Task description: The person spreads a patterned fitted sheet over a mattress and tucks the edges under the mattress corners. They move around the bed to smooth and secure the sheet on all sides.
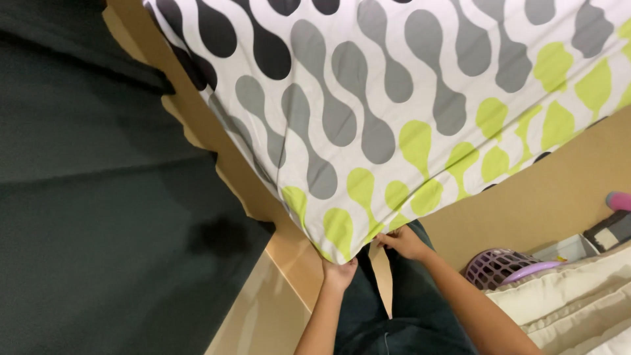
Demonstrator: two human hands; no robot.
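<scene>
A white bedsheet (pixel 394 98) with black, grey and lime-green wavy blobs covers a mattress on a light wooden bed frame (pixel 289 246). Its near corner points toward me. My left hand (pixel 339 271) grips the sheet's corner from below, fingers curled under the fabric. My right hand (pixel 402 240) pinches the sheet's edge just right of the corner, against the frame. Both forearms reach up from the bottom of the view, over my dark trousers.
A dark green curtain or cloth (pixel 85 197) fills the left side. A purple plastic basket (pixel 499 266) stands at the lower right beside cream bedding (pixel 578 296). A dark box and a pink object (pixel 618 200) lie at the right edge on the tan floor.
</scene>
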